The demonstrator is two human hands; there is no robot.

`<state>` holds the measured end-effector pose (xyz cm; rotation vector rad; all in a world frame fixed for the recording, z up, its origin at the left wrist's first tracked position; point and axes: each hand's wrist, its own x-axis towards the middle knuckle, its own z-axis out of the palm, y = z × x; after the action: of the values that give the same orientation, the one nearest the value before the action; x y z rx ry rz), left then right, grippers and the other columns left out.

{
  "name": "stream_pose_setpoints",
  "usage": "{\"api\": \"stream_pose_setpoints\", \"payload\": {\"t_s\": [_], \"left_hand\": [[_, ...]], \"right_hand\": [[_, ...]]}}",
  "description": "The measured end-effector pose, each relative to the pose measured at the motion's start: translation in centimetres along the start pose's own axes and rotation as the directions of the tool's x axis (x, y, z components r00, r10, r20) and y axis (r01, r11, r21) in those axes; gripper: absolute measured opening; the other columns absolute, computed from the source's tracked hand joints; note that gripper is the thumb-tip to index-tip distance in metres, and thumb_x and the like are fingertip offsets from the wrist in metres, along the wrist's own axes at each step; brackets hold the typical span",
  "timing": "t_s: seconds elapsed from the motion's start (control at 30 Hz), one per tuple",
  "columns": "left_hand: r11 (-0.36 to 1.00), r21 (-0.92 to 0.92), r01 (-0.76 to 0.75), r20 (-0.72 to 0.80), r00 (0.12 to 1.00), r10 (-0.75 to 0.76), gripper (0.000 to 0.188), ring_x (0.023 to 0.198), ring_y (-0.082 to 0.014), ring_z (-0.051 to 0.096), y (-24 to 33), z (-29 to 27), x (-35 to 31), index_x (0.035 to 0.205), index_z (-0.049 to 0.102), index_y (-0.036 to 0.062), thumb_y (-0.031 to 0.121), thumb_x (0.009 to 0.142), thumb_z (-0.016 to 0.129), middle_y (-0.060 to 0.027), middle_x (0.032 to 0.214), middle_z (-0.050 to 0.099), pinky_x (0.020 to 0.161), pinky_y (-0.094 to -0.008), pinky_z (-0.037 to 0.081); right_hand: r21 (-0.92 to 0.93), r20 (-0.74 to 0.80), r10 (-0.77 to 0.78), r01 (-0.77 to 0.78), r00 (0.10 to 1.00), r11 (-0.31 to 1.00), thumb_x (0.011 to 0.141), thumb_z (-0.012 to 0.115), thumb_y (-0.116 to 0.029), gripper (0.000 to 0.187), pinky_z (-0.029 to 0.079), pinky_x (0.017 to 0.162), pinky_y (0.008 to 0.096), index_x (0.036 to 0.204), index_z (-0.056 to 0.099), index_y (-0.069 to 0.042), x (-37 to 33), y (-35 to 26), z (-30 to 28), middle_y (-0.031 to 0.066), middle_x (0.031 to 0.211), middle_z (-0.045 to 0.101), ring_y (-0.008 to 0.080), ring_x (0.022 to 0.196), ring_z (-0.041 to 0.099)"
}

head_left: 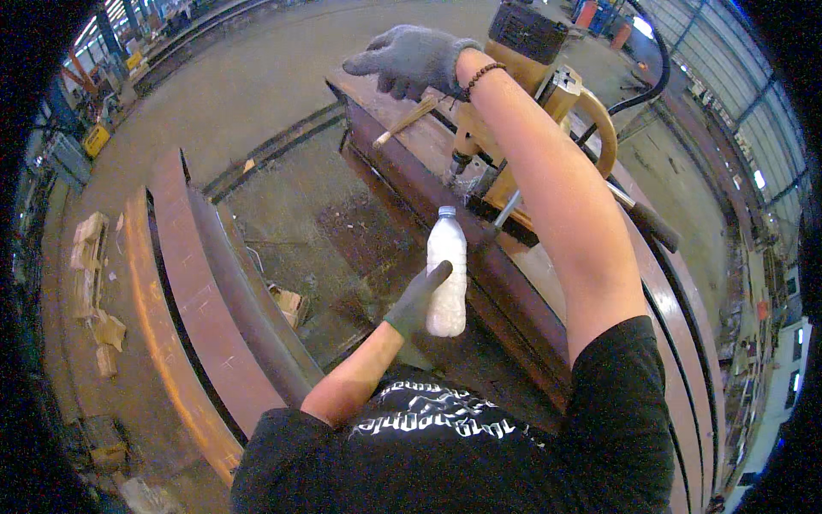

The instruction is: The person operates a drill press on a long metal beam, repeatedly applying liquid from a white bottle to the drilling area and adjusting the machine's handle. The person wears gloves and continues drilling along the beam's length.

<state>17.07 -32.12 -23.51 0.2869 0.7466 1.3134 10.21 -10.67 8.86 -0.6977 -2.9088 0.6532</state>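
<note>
My left hand (417,300), in a dark grey glove, is wrapped round a clear plastic bottle (447,274) filled with white liquid. The bottle stands nearly upright in front of my body, its cap on. My right hand (407,62), also gloved in grey, reaches far ahead above the steel beam (505,278). Its index finger points left, the other fingers bend downward, and I see nothing held. Below it, a brush-like tool with a wooden handle (402,124) lies on the beam. Right of that, a yellow drilling machine (505,176) sits on the beam, partly hidden by my right forearm.
A lever with a black grip (653,224) sticks out from the machine, and a black cable (659,77) curves behind it. More long steel beams (214,300) lie to the left. Wood pieces (88,248) rest on the floor at far left, and cardboard scraps (289,304) between the beams.
</note>
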Motion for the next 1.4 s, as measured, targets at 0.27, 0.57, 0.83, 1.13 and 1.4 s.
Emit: {"api": "stream_pose_setpoints", "payload": {"t_s": [0.27,0.57,0.83,1.13,1.4], "left_hand": [[0.967,-0.122,0.223,0.013,0.975,-0.223,0.052,0.079,-0.0247,0.071,-1.2,0.4,1.2,0.116,0.066,0.0064,0.053,0.094,0.072,-0.0092,0.095,0.072,0.074,-0.0385,0.061],[0.959,-0.177,0.222,-0.056,0.97,-0.235,0.049,0.077,-0.0188,0.068,-0.3,1.6,0.3,0.115,0.065,0.0101,0.054,0.094,0.071,-0.0036,0.092,0.069,0.069,-0.0343,0.057],[0.948,-0.168,0.272,-0.057,0.957,-0.285,0.049,0.075,-0.0189,0.067,0.0,2.0,-0.3,0.115,0.065,0.012,0.055,0.094,0.071,-0.0027,0.09,0.068,0.068,-0.0348,0.057],[0.94,-0.179,0.291,-0.052,0.951,-0.304,0.049,0.074,-0.0193,0.067,-0.6,1.6,0.0,0.117,0.064,0.0113,0.054,0.094,0.071,-0.0032,0.09,0.068,0.067,-0.0353,0.057],[0.944,-0.198,0.266,-0.002,0.962,-0.272,0.054,0.081,-0.0224,0.07,-1.5,0.0,0.8,0.121,0.066,0.0076,0.053,0.093,0.074,-0.0076,0.098,0.071,0.074,-0.0368,0.059]], "right_hand": [[-0.105,-0.089,-0.062,0.052,0.994,0.993,0.094,0.06,-0.054,0.051,0.057,0.077,0.0437,0.112,0.075,-0.008,-0.6,-0.3,0.2,0.016,0.097,0.074,0.0301,0.085,0.072],[-0.225,-0.036,-0.042,0.033,0.998,0.974,0.1,0.045,-0.047,0.054,0.047,0.108,0.0464,0.123,0.072,-0.006,-3.6,-3.6,-1.3,0.0213,0.133,0.067,0.0392,0.126,0.062],[-0.36,-0.042,-0.184,0.157,0.982,0.92,0.1,0.047,-0.05,0.056,0.045,0.111,0.0447,0.124,0.073,-0.006,-0.9,-1.8,0.0,0.0211,0.136,0.066,0.0388,0.128,0.061],[-0.23,-0.071,-0.105,0.087,0.992,0.969,0.103,0.045,-0.049,0.058,0.045,0.11,0.0451,0.121,0.072,-0.001,-2.6,-2.5,-0.3,0.0226,0.129,0.069,0.039,0.126,0.062],[-0.428,-0.013,-0.232,0.205,0.973,0.88,0.104,0.042,-0.039,0.046,0.049,0.101,0.0491,0.106,0.071,-0.004,-0.5,-1.3,0.3,0.026,0.112,0.07,0.0417,0.115,0.065]]}}
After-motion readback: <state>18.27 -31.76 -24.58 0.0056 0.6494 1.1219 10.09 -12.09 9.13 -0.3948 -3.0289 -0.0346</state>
